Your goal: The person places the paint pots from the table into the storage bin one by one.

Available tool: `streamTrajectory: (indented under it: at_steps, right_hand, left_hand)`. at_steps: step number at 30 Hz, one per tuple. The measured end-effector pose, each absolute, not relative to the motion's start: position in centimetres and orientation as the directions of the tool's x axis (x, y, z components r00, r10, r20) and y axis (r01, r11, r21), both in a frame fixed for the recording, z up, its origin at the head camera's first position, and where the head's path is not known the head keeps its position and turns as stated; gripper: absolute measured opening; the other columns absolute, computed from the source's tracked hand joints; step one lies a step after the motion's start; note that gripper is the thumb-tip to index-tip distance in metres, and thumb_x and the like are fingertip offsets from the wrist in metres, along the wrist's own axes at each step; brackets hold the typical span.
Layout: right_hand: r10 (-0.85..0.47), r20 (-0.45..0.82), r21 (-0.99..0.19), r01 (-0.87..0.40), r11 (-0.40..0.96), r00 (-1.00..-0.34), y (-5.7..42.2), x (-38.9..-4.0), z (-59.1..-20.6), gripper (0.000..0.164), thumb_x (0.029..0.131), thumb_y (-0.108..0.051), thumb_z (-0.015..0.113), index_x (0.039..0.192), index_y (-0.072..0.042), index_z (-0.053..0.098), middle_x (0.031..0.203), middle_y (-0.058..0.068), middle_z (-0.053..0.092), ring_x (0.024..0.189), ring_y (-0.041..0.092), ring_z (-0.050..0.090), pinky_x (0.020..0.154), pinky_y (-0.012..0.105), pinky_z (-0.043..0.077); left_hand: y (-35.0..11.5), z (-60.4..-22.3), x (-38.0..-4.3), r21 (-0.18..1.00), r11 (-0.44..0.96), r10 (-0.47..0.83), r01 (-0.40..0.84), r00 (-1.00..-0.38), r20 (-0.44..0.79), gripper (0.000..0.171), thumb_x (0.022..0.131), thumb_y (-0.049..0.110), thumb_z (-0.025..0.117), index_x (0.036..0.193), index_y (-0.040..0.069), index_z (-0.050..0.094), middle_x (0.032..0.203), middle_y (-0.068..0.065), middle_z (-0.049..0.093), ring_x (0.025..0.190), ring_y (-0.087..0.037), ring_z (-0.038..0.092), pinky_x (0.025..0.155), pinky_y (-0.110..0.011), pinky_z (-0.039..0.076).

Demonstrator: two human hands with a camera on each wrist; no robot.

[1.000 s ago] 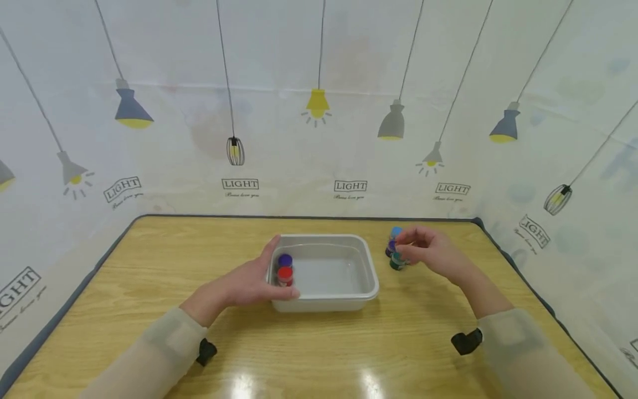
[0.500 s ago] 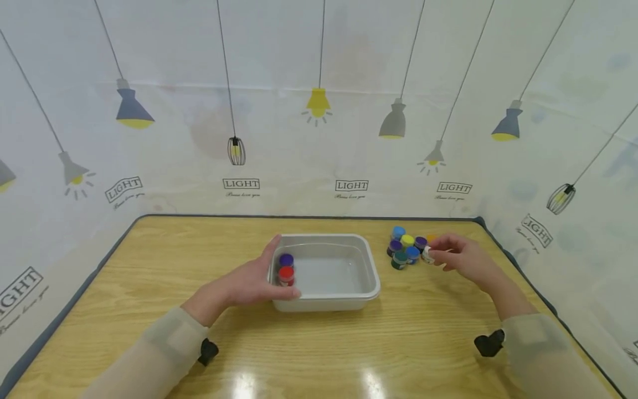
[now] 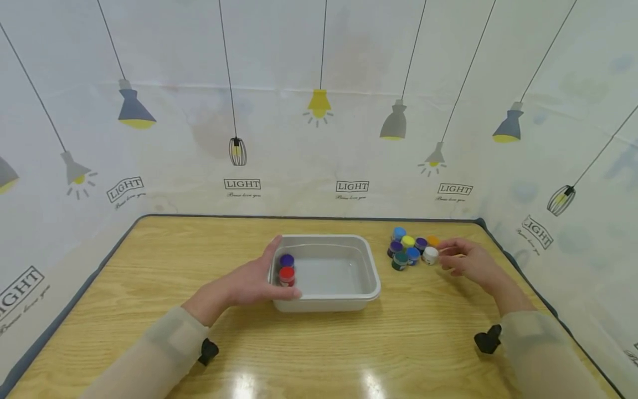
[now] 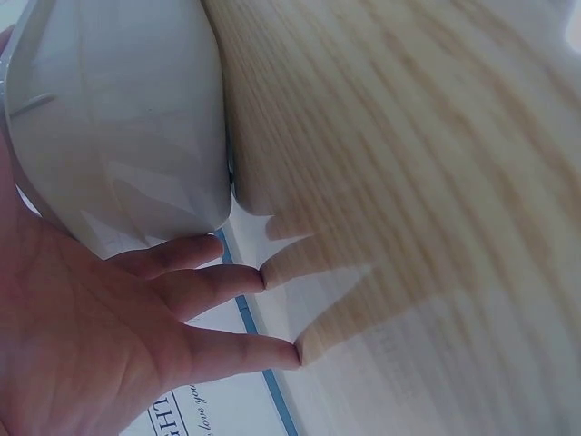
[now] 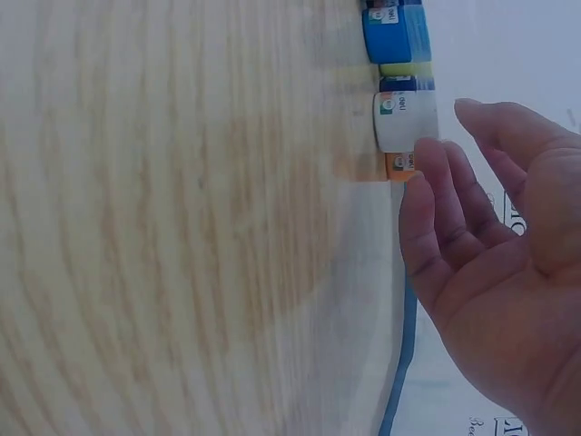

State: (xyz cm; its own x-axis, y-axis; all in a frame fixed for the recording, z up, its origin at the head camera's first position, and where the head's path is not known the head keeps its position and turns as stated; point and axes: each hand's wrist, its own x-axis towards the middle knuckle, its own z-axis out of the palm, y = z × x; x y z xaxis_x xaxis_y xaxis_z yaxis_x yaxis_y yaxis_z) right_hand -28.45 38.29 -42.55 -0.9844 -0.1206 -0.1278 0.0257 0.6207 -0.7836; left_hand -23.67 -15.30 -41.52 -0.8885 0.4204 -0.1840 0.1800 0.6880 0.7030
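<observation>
My left hand [image 3: 249,281] rests against the left end of a white plastic tray [image 3: 326,305], thumb along the near rim and index finger at the far corner. In the left wrist view, its other fingers [image 4: 241,352] lie straight and spread beside the tray wall. Inside the tray stand a red-lidded paint jar [image 3: 287,275] and a purple-lidded one [image 3: 286,260]. My right hand [image 3: 471,265] holds nothing, its relaxed fingertips just right of a white paint jar [image 3: 430,255]. Behind that jar is an orange one [image 3: 432,241], partly hidden.
Several paint jars cluster right of the tray: dark green [image 3: 400,261], blue [image 3: 412,255], yellow [image 3: 407,242], light blue [image 3: 399,234] and two purple-lidded [image 3: 395,248]. A wooden table [image 3: 319,354] carries everything. A printed curtain [image 3: 289,111] stands behind it.
The right hand has moved rightward from in front of the jars, uncovering the group. Half a second ago its fingers were at the white jar; now they are apart from it. The left hand stays at the tray.
</observation>
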Motion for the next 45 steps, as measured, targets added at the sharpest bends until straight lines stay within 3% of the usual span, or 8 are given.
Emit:
streamTrajectory:
  at_steps: [4,10,29,45]
  right_hand:
    - [-0.115,-0.156,-0.777,0.050,0.627,-0.981,38.4,-28.9,-42.9,0.052,0.110,-0.029,0.070,0.154,-0.005,0.055,0.147,0.027,0.057,0.113,0.029,0.070,0.088,0.032,0.064]
    - [-0.103,-0.214,-0.751,0.096,0.654,-0.971,38.4,-29.6,-43.2,0.059,0.109,-0.032,0.071,0.159,-0.008,0.052,0.151,0.029,0.051,0.108,0.030,0.069,0.087,0.035,0.062]
    - [-0.103,-0.250,-0.716,0.112,0.689,-0.963,37.9,-30.1,-43.7,0.060,0.108,-0.032,0.072,0.157,-0.007,0.048,0.145,0.030,0.054,0.109,0.030,0.067,0.087,0.034,0.060]
    - [-0.098,-0.244,-0.692,0.103,0.715,-0.965,37.6,-29.5,-43.3,0.056,0.105,-0.036,0.076,0.146,-0.005,0.054,0.148,0.030,0.056,0.114,0.030,0.067,0.089,0.032,0.061]
  left_hand:
    - [-15.3,-41.5,-23.7,0.705,0.686,0.423,0.182,-0.887,-0.183,0.139,0.086,0.073,0.081,0.177,0.024,-0.012,0.177,-0.028,0.031,0.156,-0.044,0.047,0.127,-0.064,0.039]
    - [-15.2,-41.6,-23.7,0.703,0.684,0.429,0.196,-0.887,-0.170,0.140,0.086,0.073,0.082,0.177,0.021,-0.011,0.176,-0.028,0.033,0.154,-0.043,0.050,0.126,-0.063,0.040]
    - [-15.4,-41.6,-23.8,0.706,0.681,0.430,0.194,-0.887,-0.170,0.140,0.086,0.072,0.082,0.177,0.020,-0.011,0.177,-0.028,0.032,0.154,-0.043,0.049,0.126,-0.063,0.040]
    - [-15.5,-41.5,-23.6,0.715,0.675,0.429,0.180,-0.885,-0.182,0.139,0.086,0.072,0.081,0.177,0.022,-0.012,0.178,-0.026,0.030,0.157,-0.044,0.046,0.127,-0.065,0.038]
